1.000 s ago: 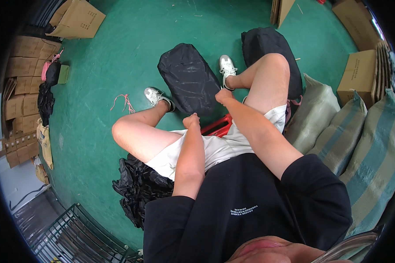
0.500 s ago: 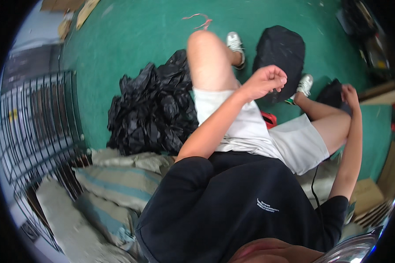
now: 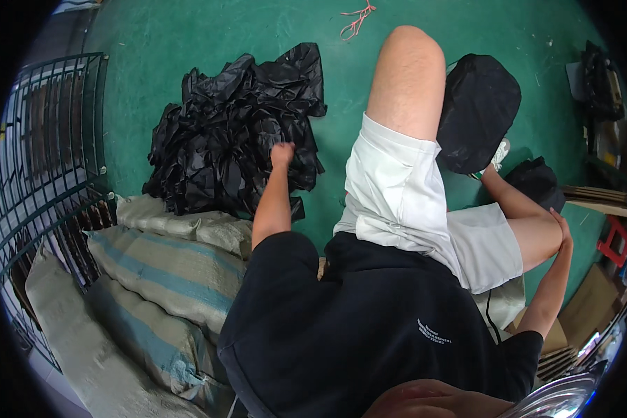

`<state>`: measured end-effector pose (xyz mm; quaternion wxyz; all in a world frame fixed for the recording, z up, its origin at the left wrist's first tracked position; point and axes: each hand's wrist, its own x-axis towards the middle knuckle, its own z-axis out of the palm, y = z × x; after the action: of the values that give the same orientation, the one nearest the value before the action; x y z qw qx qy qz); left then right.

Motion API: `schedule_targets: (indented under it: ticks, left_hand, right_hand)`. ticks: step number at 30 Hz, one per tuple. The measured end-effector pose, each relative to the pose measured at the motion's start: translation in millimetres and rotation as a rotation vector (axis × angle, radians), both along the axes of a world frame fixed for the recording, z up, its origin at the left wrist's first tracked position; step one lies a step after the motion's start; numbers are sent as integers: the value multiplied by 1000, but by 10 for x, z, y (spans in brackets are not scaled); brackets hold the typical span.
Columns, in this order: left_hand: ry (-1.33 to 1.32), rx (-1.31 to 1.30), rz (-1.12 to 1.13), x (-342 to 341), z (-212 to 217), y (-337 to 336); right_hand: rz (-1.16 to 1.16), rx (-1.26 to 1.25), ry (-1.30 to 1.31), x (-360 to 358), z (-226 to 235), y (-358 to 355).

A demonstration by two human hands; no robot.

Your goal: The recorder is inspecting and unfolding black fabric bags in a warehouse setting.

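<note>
A heap of crumpled black plastic bags (image 3: 212,132) lies on the green floor to my left. My left hand (image 3: 282,154) reaches down onto the heap's right side, its fingers closed on a black plastic bag; the fingertips are partly hidden. My right hand (image 3: 563,227) rests on my right knee with fingers stretched out, holding nothing. In front of me, between my legs, sits a rounded, filled black bag (image 3: 481,115). Another black bag (image 3: 536,184) lies beyond my right knee, partly covered by my leg.
Woven sacks with blue stripes (image 3: 167,272) are stacked at my near left, beside a dark metal rack (image 3: 56,139). Pink string (image 3: 357,21) lies far ahead on the floor. Cardboard (image 3: 592,306) and a red frame-like object (image 3: 614,240) are at the right.
My left hand has swung from above my lap leftward and down to the plastic bag heap. My right hand has come down onto my knee. The view has shifted left.
</note>
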<state>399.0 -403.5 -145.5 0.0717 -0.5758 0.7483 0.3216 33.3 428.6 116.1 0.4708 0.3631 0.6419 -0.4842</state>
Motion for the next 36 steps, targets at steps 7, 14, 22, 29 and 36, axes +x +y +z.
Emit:
schedule_targets:
  ticks: [7,14,22,29,36]
  left_hand:
    - [-547,74,722,281,-676,908]
    - [-362,178,639,150,-426,1101]
    - [-145,-170,685,-116,156,892]
    - [-168,-253,147,-358,728,737]
    - [-321,-220,-166,-949,426,717]
  right_hand:
    - [-128,143,49,308,478,5]
    - [-117,158,24,322,626,54]
    - [-83,156,58,225,539,3]
    - [-86,134,77,235,469,154]
    - [-144,176,77,293,522,19]
